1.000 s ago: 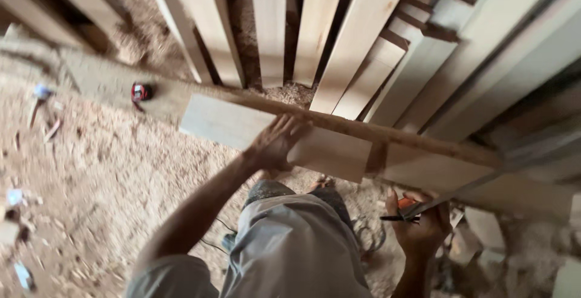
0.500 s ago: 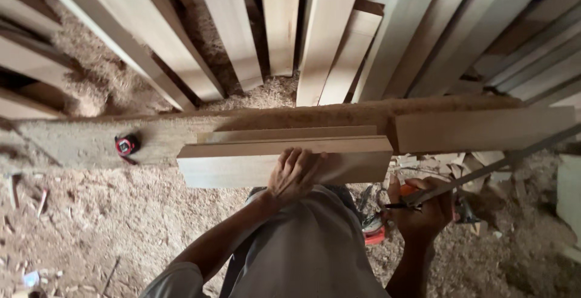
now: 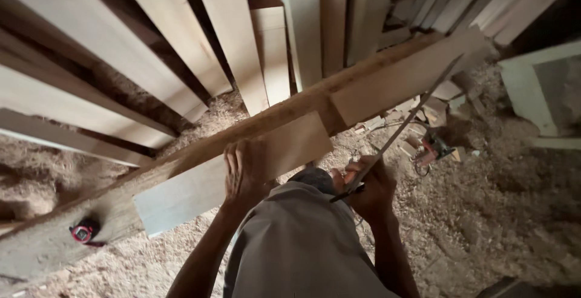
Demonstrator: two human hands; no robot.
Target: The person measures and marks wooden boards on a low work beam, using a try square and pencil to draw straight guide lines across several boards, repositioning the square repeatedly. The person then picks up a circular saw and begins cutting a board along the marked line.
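Since half a second ago the view has swung, so the long beam [image 3: 200,153] now slants from lower left up to the right. At far left, a red tape measure [image 3: 83,231] rests on that beam. Next comes a pale short board [image 3: 181,192], its long axis along the beam; the left hand [image 3: 245,174] lies flat on it, fingers together, pressing down. Rightward, the right hand [image 3: 372,189] has its fingers clamped on a handsaw [image 3: 402,128], blade angled up-right, just beside the board's right end.
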